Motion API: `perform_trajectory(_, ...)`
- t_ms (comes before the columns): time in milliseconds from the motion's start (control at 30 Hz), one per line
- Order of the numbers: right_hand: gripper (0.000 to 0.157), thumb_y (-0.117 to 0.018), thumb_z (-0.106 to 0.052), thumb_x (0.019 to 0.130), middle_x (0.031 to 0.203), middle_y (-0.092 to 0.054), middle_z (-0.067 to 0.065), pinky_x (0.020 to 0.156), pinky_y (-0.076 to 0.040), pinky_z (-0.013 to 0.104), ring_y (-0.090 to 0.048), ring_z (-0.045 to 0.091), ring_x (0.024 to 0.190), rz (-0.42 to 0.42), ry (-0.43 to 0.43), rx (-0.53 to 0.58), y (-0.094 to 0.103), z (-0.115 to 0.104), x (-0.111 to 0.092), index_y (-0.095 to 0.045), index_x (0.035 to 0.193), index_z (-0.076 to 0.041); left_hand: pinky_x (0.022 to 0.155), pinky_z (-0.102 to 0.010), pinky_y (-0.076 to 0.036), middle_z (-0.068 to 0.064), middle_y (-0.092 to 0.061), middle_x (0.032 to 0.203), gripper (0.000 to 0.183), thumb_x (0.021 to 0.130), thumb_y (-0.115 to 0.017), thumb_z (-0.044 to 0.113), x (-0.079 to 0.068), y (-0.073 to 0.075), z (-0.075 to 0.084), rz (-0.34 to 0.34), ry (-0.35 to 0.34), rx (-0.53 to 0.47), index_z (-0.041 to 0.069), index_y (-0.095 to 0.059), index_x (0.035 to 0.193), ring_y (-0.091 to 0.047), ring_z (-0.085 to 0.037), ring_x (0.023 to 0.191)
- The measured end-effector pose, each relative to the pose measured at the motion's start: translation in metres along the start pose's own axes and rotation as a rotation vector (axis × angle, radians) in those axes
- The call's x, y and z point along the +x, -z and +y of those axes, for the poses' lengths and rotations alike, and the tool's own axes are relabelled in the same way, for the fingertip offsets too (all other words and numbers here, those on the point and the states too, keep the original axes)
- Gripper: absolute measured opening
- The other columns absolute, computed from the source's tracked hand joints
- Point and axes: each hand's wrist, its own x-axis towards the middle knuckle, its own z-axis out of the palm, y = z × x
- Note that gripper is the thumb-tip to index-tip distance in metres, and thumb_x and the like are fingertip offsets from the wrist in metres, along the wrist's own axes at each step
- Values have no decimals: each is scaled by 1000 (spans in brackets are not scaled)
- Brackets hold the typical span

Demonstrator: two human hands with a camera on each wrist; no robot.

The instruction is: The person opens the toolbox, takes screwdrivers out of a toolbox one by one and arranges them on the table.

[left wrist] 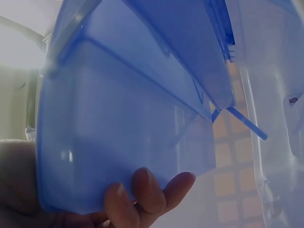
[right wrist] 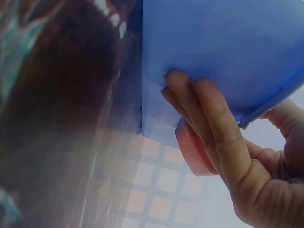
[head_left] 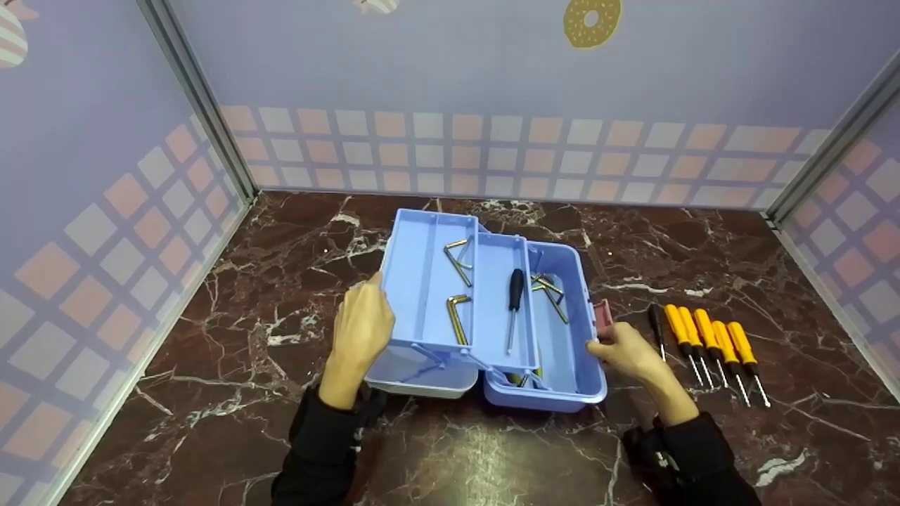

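A blue toolbox [head_left: 587, 281] stands with its cantilever trays unfolded to the left. My left hand [head_left: 362, 320] grips the left edge of the upper tray [head_left: 404, 281], with its fingers [left wrist: 148, 190] curled under the tray's bottom. At the opposite side, my right hand [head_left: 629, 351] pinches the right wall of the box. Its thumb is over the rim, and its fingers [right wrist: 221, 123] lie along the outer wall beside a red latch [head_left: 602, 311]. Hex keys [head_left: 457, 325] lie in the upper tray, and a black-handled screwdriver [head_left: 516, 289] lies in the middle tray. More hex keys [head_left: 557, 307] are in the base.
Right of the box, several yellow-handled screwdrivers [head_left: 706, 330] lie in a row with a black-handled one [head_left: 656, 325]. The dark marbled tabletop [head_left: 281, 281] is bounded by patterned panels [head_left: 492, 70] at the back and both sides.
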Motion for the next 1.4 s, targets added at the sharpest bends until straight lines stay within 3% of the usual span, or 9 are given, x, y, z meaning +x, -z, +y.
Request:
perform_trajectory(267, 20, -55, -4, 77, 51, -40, -6, 44, -31, 21, -38, 8, 46, 62, 28, -145, -3, -4, -1, -49, 57, -7, 61, -50, -47, -27, -60, 97, 38, 84, -39, 0, -3, -5, -8, -14, 71, 14, -8, -51, 119, -59, -43, 78)
perform_trajectory(567, 25, -55, -5, 77, 50, -34, -7, 44, -27, 22, -34, 9, 46, 95, 45, -204, -5, -8, -2, -44, 55, -9, 60, -50, -47, -25, -60, 97, 38, 84, -41, 3, -3, -13, -14, -21, 115, 9, -4, -50, 120, -59, -41, 79)
perform_trajectory(833, 32, -59, -9, 79, 48, -28, -8, 44, -24, 23, -29, 9, 45, 120, 52, -274, -5, -15, -6, -43, 52, -11, 58, -52, -46, -26, -61, 92, 35, 85, -41, 4, -3, -19, -17, 0, 111, 32, -4, -51, 117, -59, -44, 73)
perform_trajectory(933, 26, -63, -13, 79, 48, -38, -5, 44, -29, 26, -35, 11, 46, 155, 52, -351, -2, -27, -9, -54, 56, -6, 57, -51, -46, -26, -61, 90, 32, 85, -41, 5, -4, -20, -18, 2, 111, 45, -4, -51, 114, -59, -44, 72)
perform_trajectory(1033, 15, -65, -15, 78, 57, -56, 4, 47, -39, 32, -48, 15, 49, 197, 43, -396, 3, -44, -11, -66, 73, -1, 56, -51, -46, -26, -61, 88, 32, 85, -42, 6, -5, -21, -18, 2, 113, 58, -4, -51, 114, -59, -43, 71)
perform_trajectory(1167, 23, -65, -17, 79, 73, -66, 13, 56, -48, 39, -60, 23, 59, 232, 80, -409, 9, -70, -9, -66, 92, 3, 55, -50, -46, -26, -61, 87, 33, 85, -43, 6, -4, -22, -19, 2, 113, 70, -5, -50, 115, -59, -43, 69)
perform_trajectory(1400, 18, -64, -20, 80, 66, -64, 6, 53, -47, 36, -57, 18, 54, 228, 168, -490, 6, -112, 11, -68, 80, -2, 53, -50, -46, -27, -60, 86, 34, 85, -41, 5, -3, -24, -19, 5, 113, 74, -6, -49, 116, -58, -44, 68)
